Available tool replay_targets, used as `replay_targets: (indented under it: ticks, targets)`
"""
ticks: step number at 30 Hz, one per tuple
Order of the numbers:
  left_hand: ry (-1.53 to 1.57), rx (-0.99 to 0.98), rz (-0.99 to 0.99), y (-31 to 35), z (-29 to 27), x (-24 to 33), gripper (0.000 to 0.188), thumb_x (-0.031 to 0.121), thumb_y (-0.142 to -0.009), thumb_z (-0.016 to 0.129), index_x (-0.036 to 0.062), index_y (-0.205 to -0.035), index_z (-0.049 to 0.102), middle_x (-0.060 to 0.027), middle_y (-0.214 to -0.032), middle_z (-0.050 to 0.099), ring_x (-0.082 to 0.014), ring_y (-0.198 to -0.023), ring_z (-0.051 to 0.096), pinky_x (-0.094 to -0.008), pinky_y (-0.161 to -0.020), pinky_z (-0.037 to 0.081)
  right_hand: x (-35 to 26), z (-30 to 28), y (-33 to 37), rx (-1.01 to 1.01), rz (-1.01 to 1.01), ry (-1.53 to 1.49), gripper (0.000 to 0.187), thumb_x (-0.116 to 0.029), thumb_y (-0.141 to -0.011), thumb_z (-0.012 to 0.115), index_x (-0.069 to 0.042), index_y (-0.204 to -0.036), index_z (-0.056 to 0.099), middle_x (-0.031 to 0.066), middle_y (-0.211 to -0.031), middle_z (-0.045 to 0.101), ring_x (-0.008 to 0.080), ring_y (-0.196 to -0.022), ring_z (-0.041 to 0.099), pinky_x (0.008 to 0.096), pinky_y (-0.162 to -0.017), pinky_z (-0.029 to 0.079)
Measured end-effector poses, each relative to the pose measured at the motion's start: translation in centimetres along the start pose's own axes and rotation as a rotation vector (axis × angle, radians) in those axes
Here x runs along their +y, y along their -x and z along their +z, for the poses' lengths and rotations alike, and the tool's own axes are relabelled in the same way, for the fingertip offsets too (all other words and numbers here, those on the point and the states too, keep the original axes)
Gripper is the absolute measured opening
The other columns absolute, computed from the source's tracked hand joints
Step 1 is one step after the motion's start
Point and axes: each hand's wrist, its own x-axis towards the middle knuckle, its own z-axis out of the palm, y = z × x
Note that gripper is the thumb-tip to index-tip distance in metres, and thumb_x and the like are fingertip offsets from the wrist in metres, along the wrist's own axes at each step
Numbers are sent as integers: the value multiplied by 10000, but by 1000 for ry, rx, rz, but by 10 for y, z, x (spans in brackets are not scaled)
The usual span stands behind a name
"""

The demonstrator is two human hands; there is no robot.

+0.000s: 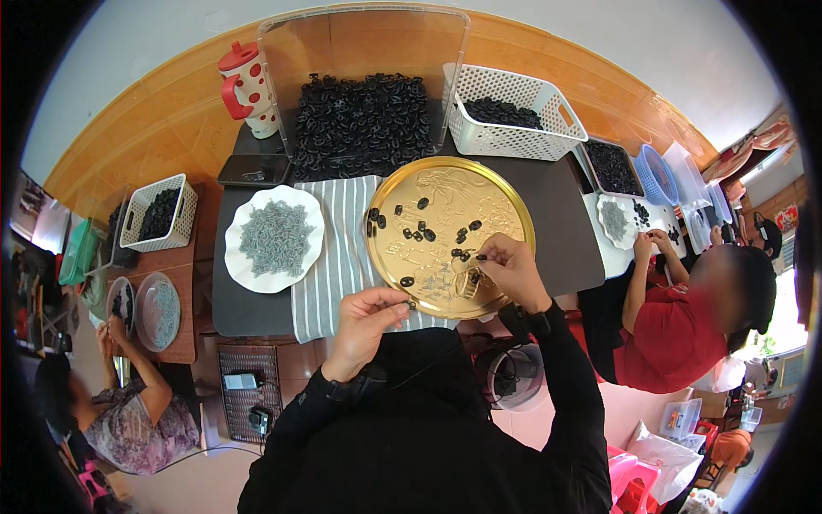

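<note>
My left hand [364, 327] is at the near rim of a round gold tray [498, 199], thumb and forefinger pinching a small dark piece [410, 305]. Over the tray's right side, my right hand [516, 272] pinches a small black plastic part [481, 258]. Several black oval parts [430, 235] lie loose on the tray, and a few small grey pieces [438, 281] are scattered near its front. To the left, a white scalloped plate [235, 257] holds a heap of small grey pieces [276, 237]. A grey-and-white striped cloth [330, 283] lies partly under the tray.
Behind the tray stand a clear bin [364, 43] of black parts and a white perforated basket [514, 146]. A phone [254, 170] and a red-lidded spotted tumbler [253, 90] are at the back left. People work at side tables, one [676, 321] on the right, another [141, 420] on the left.
</note>
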Motion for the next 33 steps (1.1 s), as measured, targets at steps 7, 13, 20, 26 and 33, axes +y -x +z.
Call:
replay_targets:
  ticks: [7,13,20,26,33]
  targets:
    - [15,-14,-6,-1,0,-2,158,-65,-837,607,-56,-989,648,-108,-833,672,-145,-727,646,-229,-615,494,7,-11,1,199,-260,367,95,35,-711,593,4,-796,619,166,-753,601,344,-672,599,380,-613,483]
    - [-5,11,-24,-2,-2,0,166,-49,-828,628,-38,-991,660,-88,-826,677,-119,-715,634,-219,-613,480,14,-25,2,240,-216,532,68,-59,-747,615,6,-764,625,180,-779,599,374,-726,600,423,-648,484]
    - [-12,-3,1,-4,-1,-1,164,-51,-829,628,-39,-989,660,-89,-825,677,-123,-723,637,-223,-615,484,-15,-9,2,73,-216,603,159,-118,-726,673,26,-741,609,194,-788,566,380,-751,590,433,-678,480]
    - [10,0,-14,-3,-1,-1,164,-52,-830,626,-38,-990,660,-86,-830,677,-120,-729,636,-221,-619,482,0,-8,-1,-8,-347,696,130,-74,-721,635,45,-698,586,204,-780,557,375,-724,585,424,-674,486]
    - [13,4,-11,0,1,-2,167,-52,-830,626,-36,-992,661,-82,-834,676,-115,-727,632,-220,-624,481,4,-1,-9,-15,-381,755,91,-20,-751,540,45,-707,586,205,-765,545,379,-706,578,431,-668,487]
